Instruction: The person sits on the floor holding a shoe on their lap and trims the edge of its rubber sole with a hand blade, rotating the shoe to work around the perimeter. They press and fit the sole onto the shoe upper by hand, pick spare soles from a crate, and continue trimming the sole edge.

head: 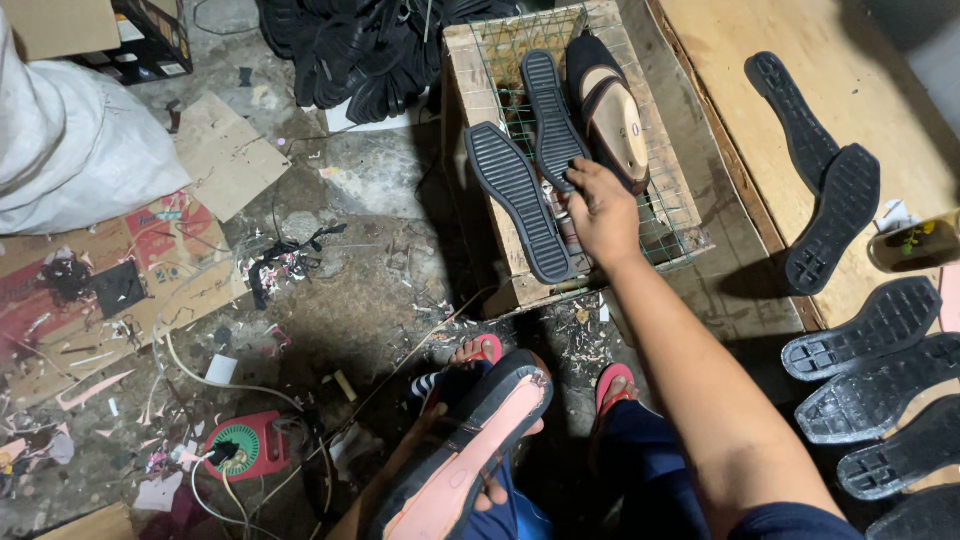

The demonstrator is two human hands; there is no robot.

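Right hand on a sole at the mesh crate; left hand holding a shoe over the lap.

Right hand reaches out, fingers pressing on the lower end of the middle black sole, 1 of 2 soles lying tread-up on the wire-mesh crate; a second black sole lies just left, a finished slip-on shoe just right. Left hand grasps a pink-lined shoe from beneath, tilted. Judgement: pinch the sole by its edge rather than flat-palming it, lift clear of the neighbours, keep the held shoe steady. More soles rest on the wooden counter.
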